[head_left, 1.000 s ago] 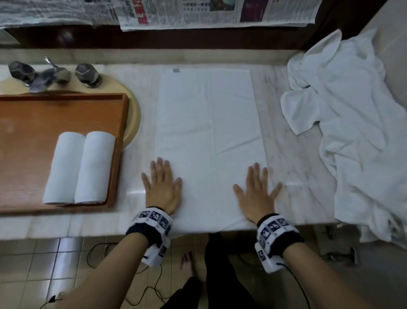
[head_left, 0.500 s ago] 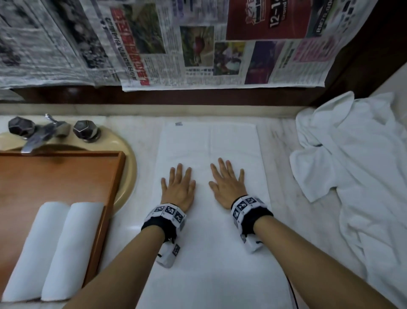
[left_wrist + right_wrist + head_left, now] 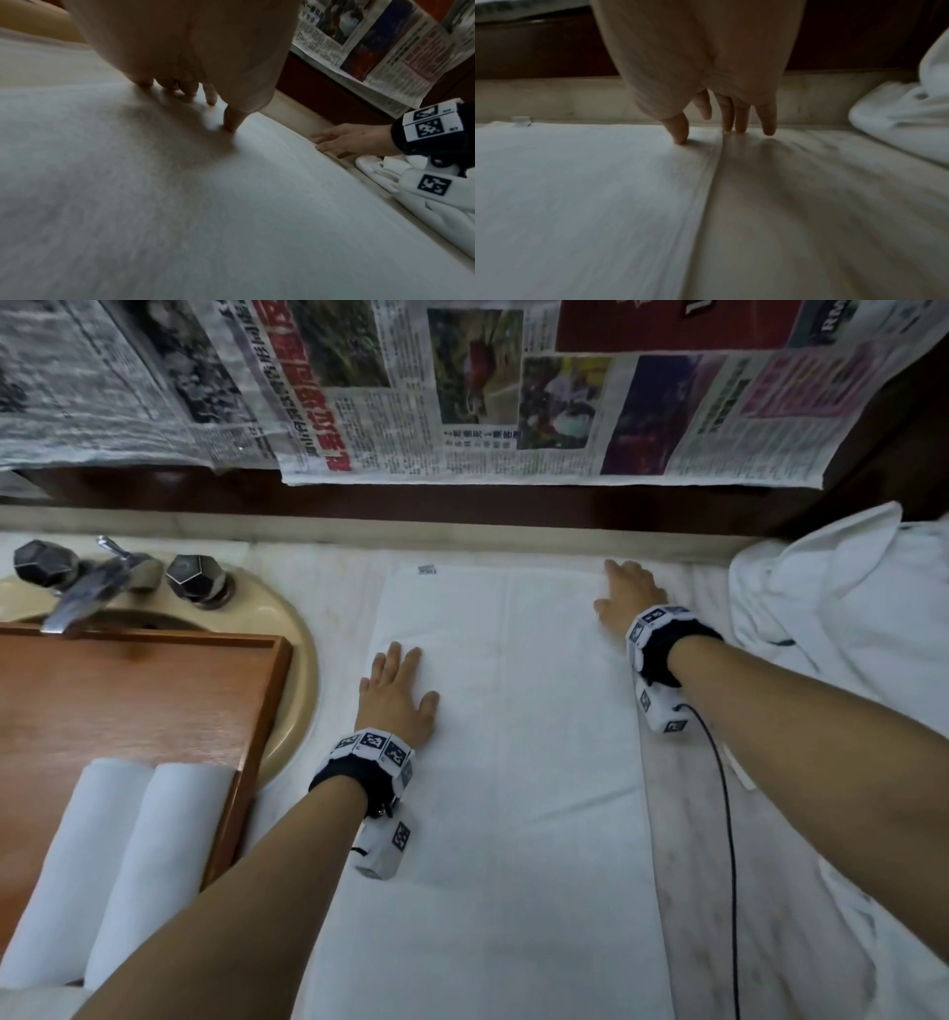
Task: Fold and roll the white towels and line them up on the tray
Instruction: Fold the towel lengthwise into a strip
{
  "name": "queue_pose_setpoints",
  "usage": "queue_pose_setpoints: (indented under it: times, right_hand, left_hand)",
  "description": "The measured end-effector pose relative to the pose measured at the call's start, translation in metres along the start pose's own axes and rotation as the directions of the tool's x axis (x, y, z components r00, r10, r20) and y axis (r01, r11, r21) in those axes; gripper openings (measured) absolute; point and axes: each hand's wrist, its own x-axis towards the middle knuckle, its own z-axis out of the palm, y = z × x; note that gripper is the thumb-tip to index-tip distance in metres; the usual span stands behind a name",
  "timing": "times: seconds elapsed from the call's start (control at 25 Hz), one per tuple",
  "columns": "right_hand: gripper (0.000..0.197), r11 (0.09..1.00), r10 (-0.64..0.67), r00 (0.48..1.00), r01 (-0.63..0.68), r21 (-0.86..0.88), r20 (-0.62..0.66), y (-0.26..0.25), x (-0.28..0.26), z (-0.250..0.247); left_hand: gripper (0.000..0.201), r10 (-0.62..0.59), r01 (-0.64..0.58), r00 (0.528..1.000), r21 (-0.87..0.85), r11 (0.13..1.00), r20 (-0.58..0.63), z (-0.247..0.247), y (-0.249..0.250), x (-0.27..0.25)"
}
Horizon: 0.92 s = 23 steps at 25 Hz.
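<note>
The flat towel (image 3: 508,762) is laid lengthwise on the marble counter (image 3: 683,814); the left hand (image 3: 395,701) is pressed flat, fingers spread, on its left part; the right hand (image 3: 629,598) is set, fingers extended, at its far right corner; two rolled towels (image 3: 118,860) are seen side by side on the wooden tray (image 3: 133,690).

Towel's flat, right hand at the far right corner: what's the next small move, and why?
Probably pinch that far right corner with the right hand and start folding it toward the left. The flat towel lies smooth, the left hand already presses its left side, and two rolled towels on the tray look narrower than this towel.
</note>
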Motion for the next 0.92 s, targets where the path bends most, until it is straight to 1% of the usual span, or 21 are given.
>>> queue_pose_setpoints:
  times: [0.08,0.16,0.24,0.28,0.36,0.4,0.44,0.48,0.52,0.56,0.6,0.64,0.68,0.76,0.8,0.84,0.92]
  right_hand:
    - [0.059,0.998,-0.061,0.998,0.061,0.004,0.001,0.007,0.007,-0.013]
    - [0.044,0.994,-0.099,0.995,0.098,0.051,0.001,0.014,0.009,-0.026]
    - [0.028,0.989,-0.109,0.993,0.113,0.099,-0.042,0.016,0.005,-0.035]
    - [0.023,0.985,-0.120,0.991,0.126,0.119,-0.056,0.013,0.000,-0.039]
    - [0.015,0.970,-0.145,0.989,0.149,0.194,-0.033,-0.001,-0.015,-0.054]
    - [0.012,0.949,-0.147,0.989,0.139,0.284,0.007,-0.010,-0.025,-0.064]
    - [0.012,0.902,-0.147,0.987,0.105,0.418,0.069,-0.021,-0.035,-0.073]
    - [0.016,0.827,-0.152,0.980,0.056,0.559,0.127,-0.033,-0.046,-0.084]
    - [0.018,0.739,-0.180,0.970,0.023,0.673,0.164,-0.044,-0.057,-0.092]
    - [0.018,0.661,-0.216,0.961,0.014,0.750,0.172,-0.056,-0.064,-0.098]
    - [0.015,0.595,-0.245,0.955,0.013,0.803,0.166,-0.067,-0.070,-0.104]
    - [0.013,0.535,-0.265,0.951,0.009,0.845,0.158,-0.076,-0.073,-0.108]
    - [0.013,0.476,-0.265,0.952,-0.009,0.880,0.153,-0.083,-0.077,-0.111]
    - [0.014,0.379,-0.223,0.962,-0.062,0.923,0.156,-0.088,-0.079,-0.112]
    - [0.015,0.362,-0.198,0.967,-0.078,0.929,0.158,-0.087,-0.080,-0.111]
    - [0.014,0.374,-0.175,0.972,-0.085,0.924,0.160,-0.086,-0.080,-0.110]
    - [0.015,0.450,-0.144,0.979,-0.066,0.891,0.146,-0.086,-0.079,-0.104]
  left_hand:
    - [0.067,-0.004,0.004,1.000,0.008,1.000,-0.001,0.000,0.000,0.000]
    - [0.068,-0.001,0.001,1.000,0.014,1.000,0.006,0.000,0.001,0.000]
    - [0.068,-0.002,0.002,1.000,0.018,1.000,0.012,-0.001,0.000,0.001]
    - [0.067,-0.004,0.004,1.000,0.027,1.000,0.016,-0.002,0.000,0.001]
    - [0.065,-0.029,0.028,0.999,0.019,0.999,0.020,-0.006,0.004,0.002]
    - [0.062,-0.044,0.045,0.999,-0.024,0.999,0.003,-0.011,0.010,0.000]
    - [0.057,-0.050,0.047,0.998,-0.099,0.994,-0.027,-0.014,0.021,-0.004]
    - [0.048,-0.013,-0.001,0.998,-0.207,0.978,-0.067,-0.019,0.038,-0.009]
    - [0.038,0.053,-0.077,0.995,-0.320,0.944,-0.081,-0.022,0.057,-0.016]
    - [0.034,0.134,-0.142,0.990,-0.406,0.903,-0.048,-0.023,0.077,-0.024]
    - [0.037,0.212,-0.179,0.977,-0.457,0.871,0.022,-0.023,0.097,-0.032]
    - [0.040,0.254,-0.170,0.960,-0.483,0.859,0.114,-0.022,0.113,-0.042]
    - [0.039,0.271,-0.148,0.944,-0.489,0.860,0.190,-0.021,0.125,-0.050]
    - [0.033,0.269,-0.104,0.928,-0.514,0.852,0.258,-0.018,0.131,-0.055]
    - [0.031,0.258,-0.069,0.926,-0.546,0.835,0.277,-0.020,0.128,-0.056]
    - [0.032,0.240,-0.024,0.924,-0.584,0.811,0.296,-0.026,0.122,-0.057]
    - [0.033,0.213,0.056,0.923,-0.659,0.750,0.321,-0.044,0.110,-0.057]
